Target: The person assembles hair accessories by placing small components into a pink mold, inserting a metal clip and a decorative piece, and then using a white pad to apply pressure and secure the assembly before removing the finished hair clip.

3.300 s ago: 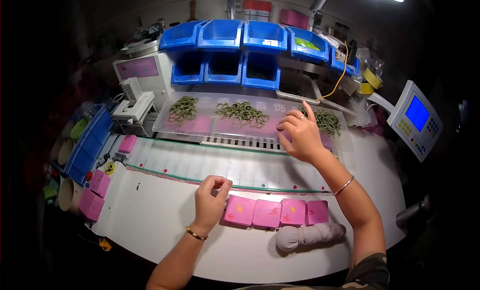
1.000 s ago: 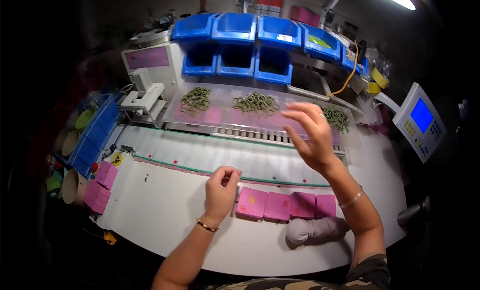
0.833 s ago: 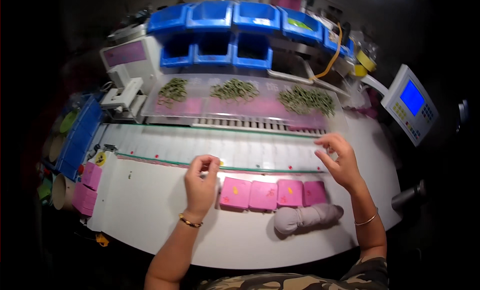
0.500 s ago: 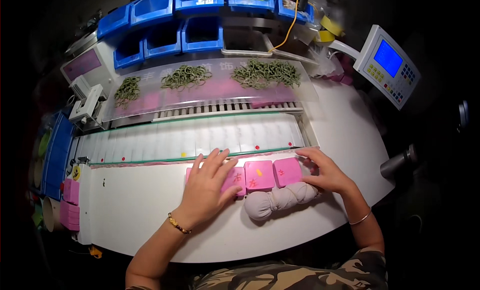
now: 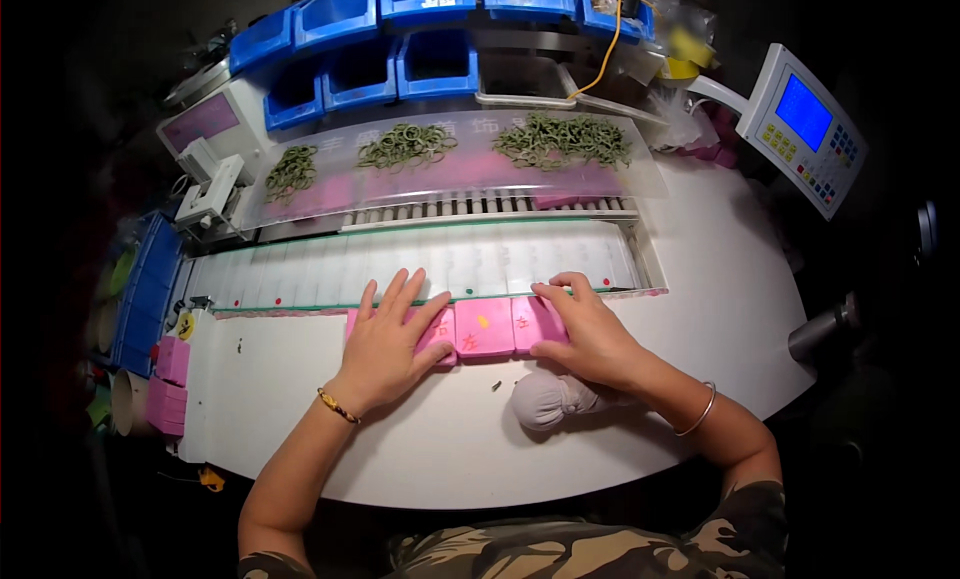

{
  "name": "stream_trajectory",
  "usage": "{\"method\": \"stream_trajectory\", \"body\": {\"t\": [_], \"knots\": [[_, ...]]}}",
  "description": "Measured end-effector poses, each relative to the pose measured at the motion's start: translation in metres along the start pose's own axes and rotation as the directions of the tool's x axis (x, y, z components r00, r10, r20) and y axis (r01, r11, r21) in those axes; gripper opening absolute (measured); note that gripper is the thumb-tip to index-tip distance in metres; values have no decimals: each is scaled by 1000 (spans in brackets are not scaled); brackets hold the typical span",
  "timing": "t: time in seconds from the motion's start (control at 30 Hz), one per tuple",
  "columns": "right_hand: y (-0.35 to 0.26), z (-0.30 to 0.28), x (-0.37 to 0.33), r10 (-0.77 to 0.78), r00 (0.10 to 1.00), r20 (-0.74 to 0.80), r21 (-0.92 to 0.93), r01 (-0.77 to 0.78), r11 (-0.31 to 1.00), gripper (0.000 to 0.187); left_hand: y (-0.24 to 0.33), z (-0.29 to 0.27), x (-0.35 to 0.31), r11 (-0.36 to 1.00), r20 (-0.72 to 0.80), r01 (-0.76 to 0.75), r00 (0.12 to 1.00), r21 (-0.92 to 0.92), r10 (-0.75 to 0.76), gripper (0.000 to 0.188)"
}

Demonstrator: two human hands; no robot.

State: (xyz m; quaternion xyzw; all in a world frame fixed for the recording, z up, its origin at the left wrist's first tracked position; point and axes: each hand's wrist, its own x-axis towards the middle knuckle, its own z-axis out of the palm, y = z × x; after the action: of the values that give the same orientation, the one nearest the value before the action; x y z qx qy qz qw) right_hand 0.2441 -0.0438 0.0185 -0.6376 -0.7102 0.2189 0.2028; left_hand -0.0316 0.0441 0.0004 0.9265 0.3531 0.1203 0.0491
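Note:
Three or so pink square blocks lie side by side along the near edge of the conveyor belt. My left hand point(image 5: 385, 339) spans the left pink block point(image 5: 440, 331), fingers over its far side and thumb at its near edge, hiding much of it. The middle pink block point(image 5: 485, 329), with red marks and a yellow spot, is untouched on top. Around the right pink block point(image 5: 538, 322) my right hand point(image 5: 590, 329) closes, fingers at the far side and thumb near. A grey cloth-wrapped bundle point(image 5: 545, 401) lies partly under my right wrist.
Behind the blocks runs a white belt point(image 5: 400, 264) with green edges and coloured dots. Green rings point(image 5: 565, 139) lie in heaps on a clear sheet point(image 5: 470, 174). Blue bins point(image 5: 435, 64) stand behind. A keypad screen point(image 5: 805, 119) is at right; pink blocks point(image 5: 168, 404) are stacked left.
My right hand has moved left onto the right block, and the row has shifted so the blocks meet against the belt's edge. The cloth bundle now sits apart from them.

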Motion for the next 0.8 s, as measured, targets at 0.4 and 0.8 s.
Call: {"method": "stream_trajectory", "body": {"t": [0.4,0.8], "knots": [[-25,-8,-43,-263,929,258,37,263,964,77,20,-3,13,958,-124,-129,987,-257,99,71],[25,-20,-90,-33,925,-377,-375,-120,919,70,56,10,21,842,-182,-199,976,-502,123,48]]}}
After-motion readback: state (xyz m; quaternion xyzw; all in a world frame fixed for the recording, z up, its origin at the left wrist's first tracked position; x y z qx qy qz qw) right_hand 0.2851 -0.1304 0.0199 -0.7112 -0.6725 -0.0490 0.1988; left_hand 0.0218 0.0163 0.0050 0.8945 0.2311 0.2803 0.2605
